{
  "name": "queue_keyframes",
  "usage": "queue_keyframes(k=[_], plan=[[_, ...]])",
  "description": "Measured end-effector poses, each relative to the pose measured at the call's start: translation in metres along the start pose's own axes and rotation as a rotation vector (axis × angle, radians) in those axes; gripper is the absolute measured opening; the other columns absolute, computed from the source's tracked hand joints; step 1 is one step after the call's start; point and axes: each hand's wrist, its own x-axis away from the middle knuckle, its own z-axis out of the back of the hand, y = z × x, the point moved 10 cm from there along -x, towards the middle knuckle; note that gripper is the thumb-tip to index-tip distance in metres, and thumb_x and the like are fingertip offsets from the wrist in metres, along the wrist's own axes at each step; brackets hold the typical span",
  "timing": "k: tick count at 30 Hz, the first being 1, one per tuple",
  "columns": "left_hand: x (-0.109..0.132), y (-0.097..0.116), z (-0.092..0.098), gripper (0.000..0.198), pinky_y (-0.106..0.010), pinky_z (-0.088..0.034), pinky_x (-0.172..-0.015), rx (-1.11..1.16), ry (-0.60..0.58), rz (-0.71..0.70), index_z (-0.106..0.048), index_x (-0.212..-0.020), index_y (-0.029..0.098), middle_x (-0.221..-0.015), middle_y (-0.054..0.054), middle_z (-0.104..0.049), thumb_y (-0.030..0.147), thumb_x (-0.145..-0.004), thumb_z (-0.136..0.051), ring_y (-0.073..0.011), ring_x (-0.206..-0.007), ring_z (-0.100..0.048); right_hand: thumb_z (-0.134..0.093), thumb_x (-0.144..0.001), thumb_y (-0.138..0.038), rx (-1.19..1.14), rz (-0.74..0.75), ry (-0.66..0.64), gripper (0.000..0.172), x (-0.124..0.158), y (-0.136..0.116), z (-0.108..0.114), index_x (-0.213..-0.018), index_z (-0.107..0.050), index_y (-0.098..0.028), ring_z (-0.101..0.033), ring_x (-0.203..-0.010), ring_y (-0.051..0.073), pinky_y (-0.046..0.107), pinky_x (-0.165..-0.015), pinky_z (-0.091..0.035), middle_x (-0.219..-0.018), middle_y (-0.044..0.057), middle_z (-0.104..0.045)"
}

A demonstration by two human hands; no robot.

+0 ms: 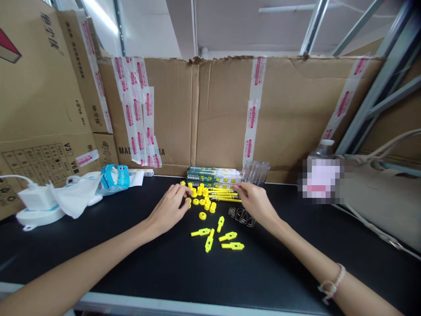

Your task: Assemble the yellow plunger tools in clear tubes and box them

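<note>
At twelve o'clock on the black table (138, 263), light, stiff yellow plastic rings (202, 215) and pegs (209, 240) lie loose; I'd pinch them by rim or shaft. My left hand (168, 210) and right hand (255, 202), fingers curled, reach their edge; I cannot tell if either grips.

Taped cardboard sheets (223, 109) (pink-printed tape (253, 109)) stand beside grey metal shelving (373, 87).

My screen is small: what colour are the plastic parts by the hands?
Bright yellow plastic parts, head view.
</note>
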Motion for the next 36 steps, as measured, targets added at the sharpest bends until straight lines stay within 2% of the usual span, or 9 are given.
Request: queue_keyframes(k=[6,11,14,18,25,31,36], plan=[[-0.001,-0.006,0.001,0.008,-0.037,-0.046,-0.083,-0.064,0.0,0.077,-0.054,-0.094,0.02,-0.092,-0.003,-0.056,0.014,-0.092,-0.049,-0.0223,-0.09,-0.055,-0.06,-0.096,-0.032,0.008,0.035,0.021,0.029,0.001,-0.003,-0.001,-0.122,-0.06,-0.019,-0.065,-0.102,0.023,0.044,-0.086,-0.056,-0.124,0.009,-0.062],[0.0,-0.015,0.006,0.006,-0.032,-0.045,-0.073,-0.13,0.029,0.2,-0.049,-0.088,0.022,-0.089,-0.002,-0.055,0.016,-0.089,-0.052,-0.0219,-0.086,-0.056,-0.06,-0.096,-0.032,-0.014,0.054,0.037,0.029,0.0,-0.007,-0.001,-0.121,-0.06,-0.018,-0.066,-0.099,0.022,0.042,-0.084,-0.057,-0.122,0.008,-0.063],[0.002,-0.023,0.009,0.006,-0.028,-0.04,-0.062,-0.15,0.032,0.284,-0.048,-0.088,0.023,-0.087,0.0,-0.056,0.019,-0.089,-0.053,-0.0195,-0.079,-0.058,-0.06,-0.096,-0.032,-0.017,0.068,0.032,0.028,0.001,-0.009,-0.003,-0.121,-0.06,-0.018,-0.066,-0.1,0.022,0.042,-0.084,-0.056,-0.122,0.008,-0.063],[0.003,-0.035,0.008,0.005,-0.025,-0.033,-0.054,-0.152,-0.003,0.366,-0.047,-0.088,0.025,-0.073,0.005,-0.054,0.024,-0.091,-0.051,-0.0166,-0.066,-0.059,-0.06,-0.096,-0.032,-0.008,0.094,0.024,0.029,0.003,-0.014,-0.004,-0.122,-0.06,-0.019,-0.065,-0.101,0.022,0.043,-0.086,-0.056,-0.124,0.009,-0.063],[0.004,-0.052,0.009,0.019,-0.027,-0.034,-0.056,-0.207,-0.043,0.493,-0.047,-0.095,0.025,-0.083,0.001,-0.061,0.036,-0.085,-0.058,-0.0212,-0.076,-0.064,-0.06,-0.097,-0.032,-0.009,0.155,0.014,0.028,0.007,-0.029,-0.003,-0.121,-0.061,-0.019,-0.065,-0.101,0.022,0.043,-0.085,-0.056,-0.123,0.009,-0.063],[0.007,-0.067,-0.003,0.032,-0.033,-0.044,-0.066,-0.228,-0.177,0.568,-0.054,-0.104,0.023,-0.089,-0.005,-0.07,0.043,-0.08,-0.062,-0.0278,-0.083,-0.069,-0.06,-0.096,-0.032,-0.015,0.213,-0.005,0.027,0.012,-0.042,-0.008,-0.119,-0.061,-0.018,-0.066,-0.098,0.021,0.042,-0.083,-0.057,-0.12,0.008,-0.064],[0.008,-0.069,-0.008,0.037,-0.037,-0.048,-0.074,-0.226,-0.23,0.578,-0.055,-0.113,0.022,-0.088,-0.008,-0.073,0.048,-0.087,-0.053,-0.0307,-0.086,-0.07,-0.06,-0.097,-0.031,0.008,0.255,-0.011,0.023,0.015,-0.05,-0.013,-0.116,-0.063,-0.017,-0.067,-0.094,0.02,0.04,-0.081,-0.057,-0.115,0.007,-0.066]])
